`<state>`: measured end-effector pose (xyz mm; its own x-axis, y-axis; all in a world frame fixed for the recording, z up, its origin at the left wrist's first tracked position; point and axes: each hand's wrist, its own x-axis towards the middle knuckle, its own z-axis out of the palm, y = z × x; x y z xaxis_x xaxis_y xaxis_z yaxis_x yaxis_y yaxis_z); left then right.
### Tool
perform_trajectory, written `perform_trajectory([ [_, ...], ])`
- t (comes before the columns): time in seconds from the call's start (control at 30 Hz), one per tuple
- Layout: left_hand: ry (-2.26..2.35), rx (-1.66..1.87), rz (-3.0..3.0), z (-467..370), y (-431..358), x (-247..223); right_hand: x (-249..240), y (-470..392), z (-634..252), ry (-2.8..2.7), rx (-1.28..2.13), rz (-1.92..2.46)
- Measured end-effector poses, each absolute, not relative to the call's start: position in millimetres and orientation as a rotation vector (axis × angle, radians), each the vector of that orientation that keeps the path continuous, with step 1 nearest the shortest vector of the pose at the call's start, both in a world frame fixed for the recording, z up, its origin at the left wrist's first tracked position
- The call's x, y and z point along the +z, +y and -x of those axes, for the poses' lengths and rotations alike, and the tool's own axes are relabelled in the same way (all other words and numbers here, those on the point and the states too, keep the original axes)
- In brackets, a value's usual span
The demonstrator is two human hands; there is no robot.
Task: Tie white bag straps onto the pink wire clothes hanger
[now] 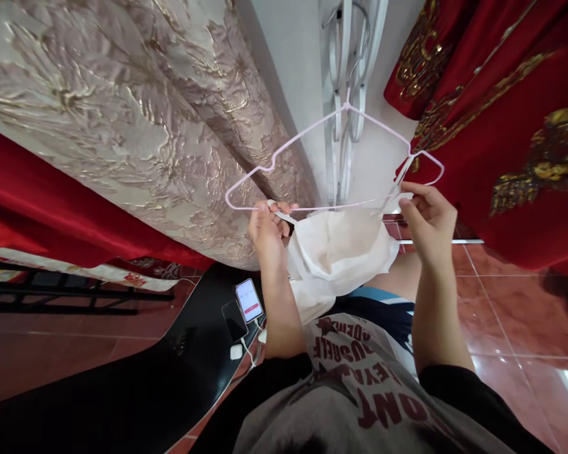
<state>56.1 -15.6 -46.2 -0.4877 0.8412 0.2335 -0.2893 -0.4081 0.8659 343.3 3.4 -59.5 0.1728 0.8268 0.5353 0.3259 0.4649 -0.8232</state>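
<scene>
A pale pink hanger [307, 131] hangs by its hook from a white metal rack [344, 38]. Below its bottom bar is a white garment [343, 243] with thin straps. My left hand [269, 230] is closed on the left strap, at the hanger's bottom bar. The right strap runs up to the hanger's right notch. My right hand [428, 211] pinches beside that strap near the right end of the bar, thumb and forefinger close together; whether strap or cloth lies between them is too small to tell.
Patterned beige fabric [137, 120] hangs at the left, red gold-trimmed fabric [511, 126] at the right. A black bench [123, 378] at the lower left bears two phones [250, 299] and a small white case [235, 352]. Red floor tiles [515, 315] show at the lower right.
</scene>
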Motion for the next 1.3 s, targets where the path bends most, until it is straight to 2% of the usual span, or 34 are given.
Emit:
perform_trajectory([
  [0.4, 1.046, 1.975, -0.879, -52.3, -16.3, -42.5, -15.2, 1.9, -330.8, -1.507, 0.572, 1.22],
  [0.6, 0.998, 1.973, -0.816, -46.9, -13.3, -35.6, 13.7, 8.5, -331.2, -1.381, 0.678, 0.896],
  [0.7, 0.992, 1.975, -0.769, -45.8, -13.9, -33.3, 7.2, 31.2, -344.4, -1.247, 0.517, 0.758],
  [0.87, 0.95, 1.933, -0.766, -43.3, -15.5, -34.9, -44.5, 63.3, -377.7, -0.971, 0.142, 0.627],
  [1.03, 0.959, 1.908, -0.785, -49.3, -16.8, -37.5, -62.8, 30.8, -369.1, -0.783, -0.092, 0.709],
  [1.13, 0.928, 1.907, -0.795, -58.7, -17.4, -40.8, -44.5, -1.1, -343.8, -1.083, -0.086, 0.812],
  [1.3, 0.916, 1.954, -0.812, -69.0, -19.9, -48.6, -26.7, -8.0, -310.4, -1.852, 0.251, 0.89],
])
